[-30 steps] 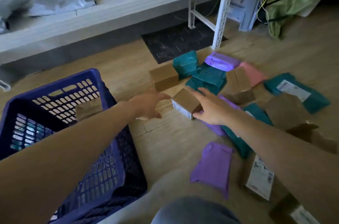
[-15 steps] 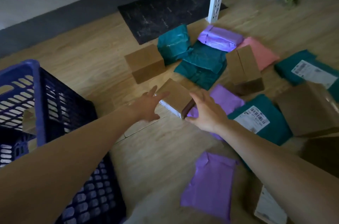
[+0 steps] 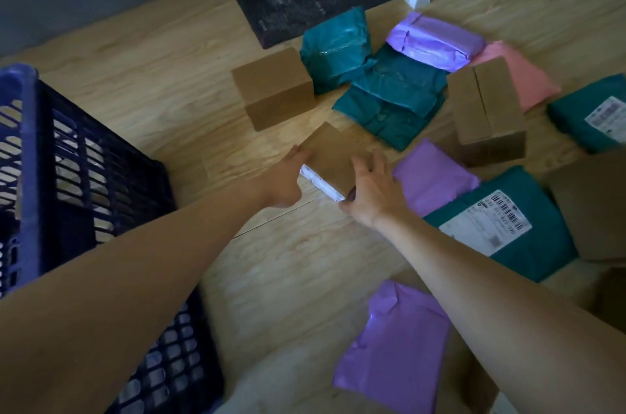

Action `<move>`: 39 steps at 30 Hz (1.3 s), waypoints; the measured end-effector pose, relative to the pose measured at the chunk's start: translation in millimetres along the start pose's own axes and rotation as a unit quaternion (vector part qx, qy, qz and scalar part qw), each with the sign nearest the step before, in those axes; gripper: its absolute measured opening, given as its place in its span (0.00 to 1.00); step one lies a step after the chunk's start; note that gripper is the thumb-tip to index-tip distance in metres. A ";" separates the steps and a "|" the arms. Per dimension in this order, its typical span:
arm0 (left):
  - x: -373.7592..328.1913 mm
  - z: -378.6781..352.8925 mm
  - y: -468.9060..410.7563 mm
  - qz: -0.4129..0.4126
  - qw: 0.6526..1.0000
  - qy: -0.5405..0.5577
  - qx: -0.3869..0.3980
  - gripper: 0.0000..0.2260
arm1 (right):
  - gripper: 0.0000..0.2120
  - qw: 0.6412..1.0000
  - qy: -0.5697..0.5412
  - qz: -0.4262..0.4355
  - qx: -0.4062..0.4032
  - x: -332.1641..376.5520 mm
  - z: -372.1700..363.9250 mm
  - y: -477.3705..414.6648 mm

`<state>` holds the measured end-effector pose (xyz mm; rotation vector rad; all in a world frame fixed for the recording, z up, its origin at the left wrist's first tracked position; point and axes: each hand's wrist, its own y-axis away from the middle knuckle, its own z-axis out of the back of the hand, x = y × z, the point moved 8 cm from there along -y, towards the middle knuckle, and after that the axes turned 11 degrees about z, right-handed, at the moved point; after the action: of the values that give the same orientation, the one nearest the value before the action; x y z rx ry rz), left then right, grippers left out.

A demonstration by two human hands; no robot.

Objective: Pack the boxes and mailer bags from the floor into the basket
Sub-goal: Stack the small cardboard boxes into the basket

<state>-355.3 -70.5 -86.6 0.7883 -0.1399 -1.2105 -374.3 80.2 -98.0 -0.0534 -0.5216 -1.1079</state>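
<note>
Clamping the small cardboard box [image 3: 333, 156] on the floor between my left hand [image 3: 284, 181] and right hand [image 3: 371, 191], fingers spread flat against its sides, I could lose it swinging toward the basket [image 3: 28, 142] if my palms slip
</note>
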 end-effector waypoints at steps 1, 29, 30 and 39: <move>-0.8 -0.9 2.0 -0.003 1.000 -0.002 -0.001 0.38 | 0.41 1.000 0.002 -0.003 -0.007 -0.6 -0.9 -0.6; 15.3 90.9 195.5 -0.045 0.973 -0.076 -0.211 0.42 | 0.34 0.980 -0.154 0.108 -0.061 130.7 130.8 84.2; 16.3 95.8 209.3 -0.049 0.968 -0.092 -0.226 0.42 | 0.34 0.979 -0.161 0.111 -0.062 139.7 137.6 91.1; 45.8 137.8 329.1 -0.059 0.927 -0.123 -0.351 0.42 | 0.29 0.965 -0.223 0.137 -0.020 222.3 182.2 160.8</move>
<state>-148.8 -133.2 201.1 0.0165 0.1387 -1.3478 -228.3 21.4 191.3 -0.4067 -0.8673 -0.8323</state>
